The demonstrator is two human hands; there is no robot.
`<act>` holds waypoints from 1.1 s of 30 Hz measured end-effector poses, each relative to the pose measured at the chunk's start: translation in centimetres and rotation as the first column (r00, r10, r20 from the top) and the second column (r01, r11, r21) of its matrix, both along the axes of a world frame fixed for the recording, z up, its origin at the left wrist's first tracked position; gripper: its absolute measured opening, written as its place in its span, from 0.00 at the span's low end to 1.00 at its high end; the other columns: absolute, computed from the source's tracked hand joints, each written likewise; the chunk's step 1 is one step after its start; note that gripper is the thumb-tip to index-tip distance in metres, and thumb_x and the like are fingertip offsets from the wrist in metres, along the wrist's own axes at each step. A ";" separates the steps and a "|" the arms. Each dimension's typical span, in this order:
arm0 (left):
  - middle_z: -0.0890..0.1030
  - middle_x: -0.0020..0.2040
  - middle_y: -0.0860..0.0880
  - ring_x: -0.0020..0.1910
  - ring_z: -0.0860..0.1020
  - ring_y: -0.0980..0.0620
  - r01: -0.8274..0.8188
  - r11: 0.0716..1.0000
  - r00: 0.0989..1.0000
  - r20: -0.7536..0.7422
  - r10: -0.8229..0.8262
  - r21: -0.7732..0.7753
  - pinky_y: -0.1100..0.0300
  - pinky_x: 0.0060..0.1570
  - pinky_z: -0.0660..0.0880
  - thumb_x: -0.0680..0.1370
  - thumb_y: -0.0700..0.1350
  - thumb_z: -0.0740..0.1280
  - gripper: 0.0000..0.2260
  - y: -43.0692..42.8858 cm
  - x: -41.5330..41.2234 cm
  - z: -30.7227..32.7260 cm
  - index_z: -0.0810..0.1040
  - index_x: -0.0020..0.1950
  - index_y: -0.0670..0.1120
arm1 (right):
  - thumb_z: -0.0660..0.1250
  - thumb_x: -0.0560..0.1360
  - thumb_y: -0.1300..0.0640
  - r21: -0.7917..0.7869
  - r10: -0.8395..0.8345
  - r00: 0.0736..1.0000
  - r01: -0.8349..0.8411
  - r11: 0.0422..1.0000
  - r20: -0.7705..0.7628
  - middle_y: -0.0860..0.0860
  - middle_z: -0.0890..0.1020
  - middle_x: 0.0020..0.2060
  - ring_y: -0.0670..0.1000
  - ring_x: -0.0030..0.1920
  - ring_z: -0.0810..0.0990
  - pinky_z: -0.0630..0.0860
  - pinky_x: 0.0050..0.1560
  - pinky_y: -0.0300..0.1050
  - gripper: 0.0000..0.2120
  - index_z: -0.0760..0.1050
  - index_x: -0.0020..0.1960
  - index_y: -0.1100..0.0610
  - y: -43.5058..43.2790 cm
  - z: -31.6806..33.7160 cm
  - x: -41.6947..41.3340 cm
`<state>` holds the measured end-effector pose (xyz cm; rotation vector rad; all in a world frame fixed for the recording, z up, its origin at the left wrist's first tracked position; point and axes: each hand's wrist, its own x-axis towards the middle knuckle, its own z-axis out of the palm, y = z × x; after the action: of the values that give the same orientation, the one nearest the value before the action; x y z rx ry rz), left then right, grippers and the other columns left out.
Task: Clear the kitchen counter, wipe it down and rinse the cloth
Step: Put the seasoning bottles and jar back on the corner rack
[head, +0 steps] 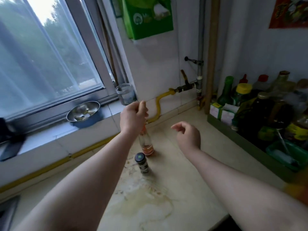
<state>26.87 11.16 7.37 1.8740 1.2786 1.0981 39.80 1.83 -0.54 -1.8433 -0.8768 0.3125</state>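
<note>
A clear glass bottle [146, 144] with a little orange-red sauce at its bottom stands on the beige counter [188, 177]. My left hand [132, 115] is curled round the bottle's top, which hides the cap. My right hand [189, 133] hovers to the right of the bottle, fingers loosely curled and holding nothing. A small dark jar [142, 163] with a black lid stands just in front of the bottle. Stains and a wet patch [150, 202] spread across the counter towards me. No cloth is in view.
A green tray [250, 147] crowded with several bottles lines the right side. On the windowsill sit a steel bowl [83, 112] and a glass jar [125, 94]. A yellow hose [158, 104] runs along the back wall. A dark metal edge [7, 212] shows at the lower left.
</note>
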 end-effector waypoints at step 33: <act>0.78 0.54 0.49 0.51 0.79 0.49 -0.153 0.906 0.959 -0.280 0.040 -0.395 0.50 0.52 0.80 0.77 0.42 0.64 0.13 4.0 -10.3 -11.9 0.73 0.62 0.47 | 0.74 0.68 0.51 -0.437 0.259 0.956 -0.293 0.851 -0.136 0.49 0.79 0.60 0.54 0.60 0.76 0.72 0.56 0.44 0.25 0.72 0.63 0.51 3.9 -9.1 -12.2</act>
<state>16.56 15.16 -4.54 1.6794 1.6266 0.5659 27.63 5.76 -9.63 -2.1113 -1.0881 0.8211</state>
